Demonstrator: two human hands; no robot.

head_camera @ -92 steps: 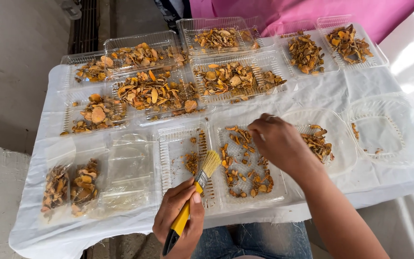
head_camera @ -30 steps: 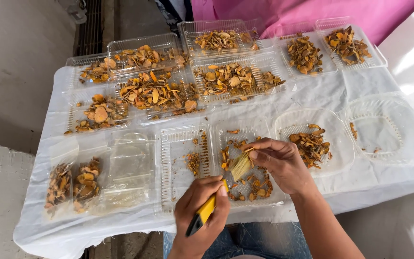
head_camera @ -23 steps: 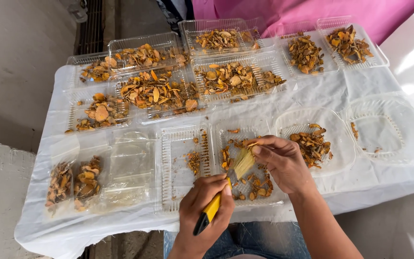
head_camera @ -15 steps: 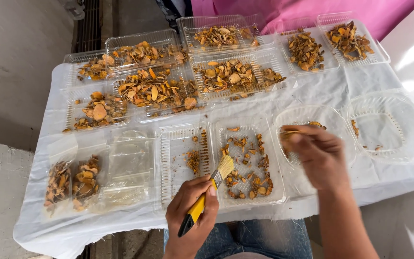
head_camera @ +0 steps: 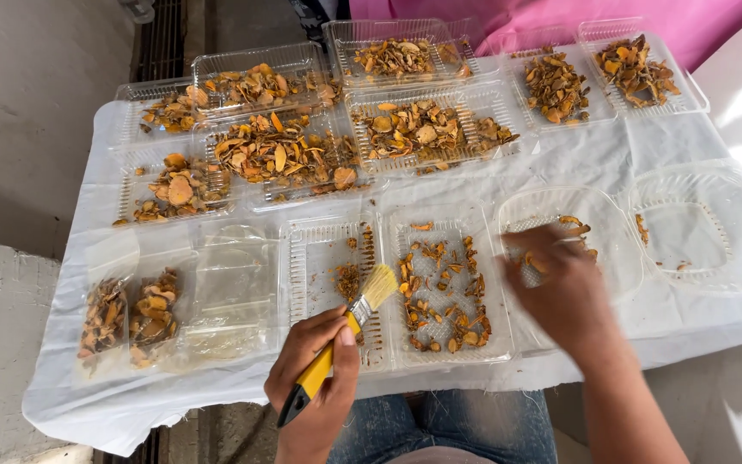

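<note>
White cloth [head_camera: 560, 159] over table, clear trays of dried orange slices. Left hand [head_camera: 315, 391] clenched on yellow-handled brush [head_camera: 349, 326], bristles over tray [head_camera: 448, 288] edge. Right hand [head_camera: 560, 288] blurred over round tray [head_camera: 573, 236], grip unclear. Risk: brush flicks slices [head_camera: 440, 296] onto cloth.

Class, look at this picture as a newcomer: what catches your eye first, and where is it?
The yellow-handled brush in the left hand at bottom centre stands out. Clear trays of orange dried slices fill the white cloth. The blurred right hand hovers over a round tray.
</note>
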